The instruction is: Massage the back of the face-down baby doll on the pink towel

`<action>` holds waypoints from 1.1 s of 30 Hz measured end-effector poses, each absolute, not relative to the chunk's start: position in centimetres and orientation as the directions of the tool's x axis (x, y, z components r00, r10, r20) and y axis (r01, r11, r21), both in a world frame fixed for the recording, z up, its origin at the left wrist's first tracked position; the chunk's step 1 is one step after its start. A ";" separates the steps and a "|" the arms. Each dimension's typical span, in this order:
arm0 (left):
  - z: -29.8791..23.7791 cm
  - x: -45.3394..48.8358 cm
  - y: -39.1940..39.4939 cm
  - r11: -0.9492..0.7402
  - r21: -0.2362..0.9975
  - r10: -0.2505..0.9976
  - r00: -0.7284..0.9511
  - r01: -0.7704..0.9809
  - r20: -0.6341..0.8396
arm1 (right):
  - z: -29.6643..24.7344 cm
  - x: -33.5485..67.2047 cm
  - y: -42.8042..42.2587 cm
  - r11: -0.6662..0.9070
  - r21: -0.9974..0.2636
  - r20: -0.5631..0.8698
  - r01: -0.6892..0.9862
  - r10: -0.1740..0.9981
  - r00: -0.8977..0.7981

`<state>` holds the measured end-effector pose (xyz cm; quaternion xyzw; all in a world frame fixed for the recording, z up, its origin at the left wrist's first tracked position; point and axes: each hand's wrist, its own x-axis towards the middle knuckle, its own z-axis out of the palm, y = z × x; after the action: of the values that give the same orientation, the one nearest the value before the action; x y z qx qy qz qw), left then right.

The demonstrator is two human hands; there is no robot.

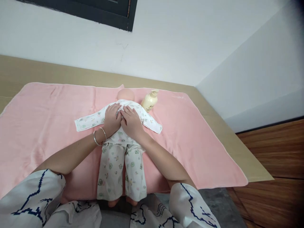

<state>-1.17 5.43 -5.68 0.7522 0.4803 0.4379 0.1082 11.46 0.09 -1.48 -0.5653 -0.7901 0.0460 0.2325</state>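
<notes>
A baby doll [125, 94] lies on a pink blanket [185, 136], its head toward the wall and its feet at the near edge. It wears a white printed top [120, 138] and matching trousers [135, 166]. Both sleeves are spread out to the sides. My left hand [112, 118] rests flat on the left of the top, with a silver bangle at the wrist. On the right of the top lies my right hand [131, 122], fingers stretched out. The two hands touch or nearly touch at the thumbs. The doll's face is not visible.
A pale yellow pump bottle [149, 100] lies or leans on the blanket beside the doll's right-hand sleeve. The blanket covers a wooden surface [234, 148] against a white wall [166, 41]. Wood-grain panels [277, 152] stand lower at the right.
</notes>
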 end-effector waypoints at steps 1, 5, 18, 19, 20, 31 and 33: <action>-5.5 -1.2 5.4 -0.516 0.575 0.816 0.160 0.634 0.556 | -0.9 11.7 0.1 0.363 -0.350 0.309 0.864 0.915 -0.259; -3.7 -0.9 4.1 -0.591 0.520 0.746 0.174 0.617 0.642 | 2.2 14.6 0.2 0.341 -0.405 0.454 0.848 0.880 -0.138; 3.9 9.4 7.1 0.043 0.963 0.937 0.345 -0.265 0.053 | 2.8 23.3 4.4 0.264 -0.517 0.486 0.814 0.873 0.026; 4.1 9.5 7.7 0.099 0.953 0.929 0.371 -0.287 0.015 | 2.5 23.4 4.7 0.260 -0.516 0.479 0.816 0.878 0.023; 4.4 9.6 8.0 0.143 0.941 0.920 0.392 -0.308 -0.012 | 2.3 23.6 4.9 0.255 -0.510 0.472 0.822 0.881 0.020; 5.5 8.8 7.6 0.481 0.669 0.862 0.443 -0.566 -0.245 | 3.3 22.1 5.1 0.137 -0.334 0.459 0.933 0.888 0.035; 5.3 7.4 7.0 0.519 0.637 0.845 0.455 -0.570 -0.281 | 4.0 21.5 4.9 0.107 -0.319 0.424 0.942 0.905 0.041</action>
<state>7.45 6.98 5.28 0.2337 0.2942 0.4310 0.8204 21.45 4.95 4.04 -0.6675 -0.6916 -0.0335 0.2740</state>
